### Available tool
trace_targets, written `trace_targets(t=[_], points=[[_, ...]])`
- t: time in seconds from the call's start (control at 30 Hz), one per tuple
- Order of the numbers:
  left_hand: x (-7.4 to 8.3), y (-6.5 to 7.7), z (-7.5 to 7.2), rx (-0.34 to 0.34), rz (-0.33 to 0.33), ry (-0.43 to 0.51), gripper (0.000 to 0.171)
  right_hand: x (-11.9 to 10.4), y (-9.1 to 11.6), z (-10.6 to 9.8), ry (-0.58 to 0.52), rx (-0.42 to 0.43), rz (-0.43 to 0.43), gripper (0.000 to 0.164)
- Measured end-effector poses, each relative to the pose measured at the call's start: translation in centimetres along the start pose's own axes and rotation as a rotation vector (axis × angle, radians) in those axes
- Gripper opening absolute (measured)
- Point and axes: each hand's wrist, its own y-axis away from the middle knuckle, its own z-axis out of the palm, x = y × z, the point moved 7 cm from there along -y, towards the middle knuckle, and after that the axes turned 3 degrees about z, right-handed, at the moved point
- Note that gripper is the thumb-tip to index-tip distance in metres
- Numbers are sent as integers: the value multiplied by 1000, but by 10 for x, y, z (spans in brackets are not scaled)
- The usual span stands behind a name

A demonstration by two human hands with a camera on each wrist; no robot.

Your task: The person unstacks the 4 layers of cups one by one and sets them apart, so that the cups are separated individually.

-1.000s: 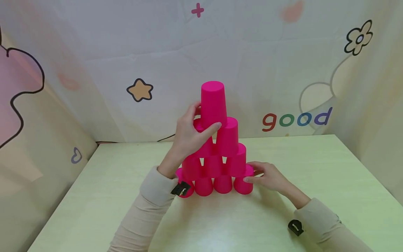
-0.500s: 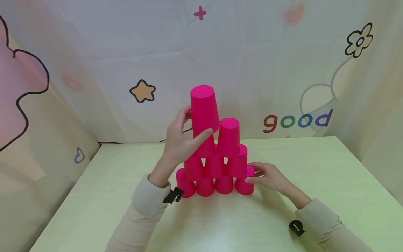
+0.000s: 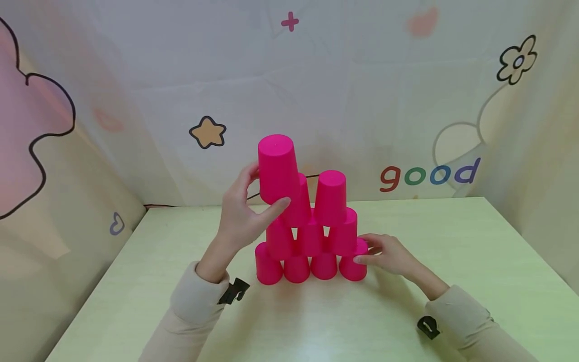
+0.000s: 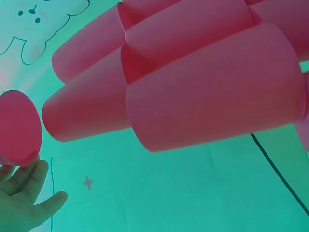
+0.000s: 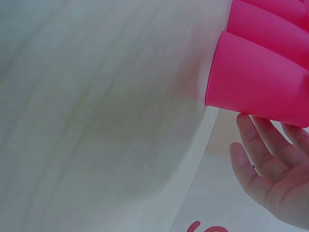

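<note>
My left hand holds an upside-down pink cup up at the left of a pink cup pyramid, thumb on the near side and fingers on the far side. In the left wrist view this held cup shows its mouth at the left edge, against the fingers. The pyramid's upper row has two cups, the right one in plain sight and the left one partly hidden. Beside the bottom row, my right hand touches the rightmost cup with loosely bent fingers, as the right wrist view also shows.
The pyramid stands on a pale green table, with three cups in its middle row and several below. A printed cloth backdrop hangs behind. Black clips are by both sleeve cuffs.
My left hand has carried its cup from over the pyramid's top to the left and lower, uncovering more of the upper row. My right hand stays at the bottom-right cup.
</note>
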Motion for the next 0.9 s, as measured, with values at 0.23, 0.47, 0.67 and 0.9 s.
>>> trace_targets(t=[0.23, 0.47, 0.67, 0.9], points=[[0, 10, -17, 15, 6, -33, 63, -1, 0, 1, 9, -7, -8, 54], [-6, 22, -34, 45, -7, -48, 63, -2, 0, 1, 13, -19, -14, 52], [-10, 34, -42, 56, 25, -65, 62, -2, 0, 0, 25, -21, -19, 52], [-20, 50, -48, 54, 24, -92, 63, -3, -1, -1, 28, -25, -6, 53]])
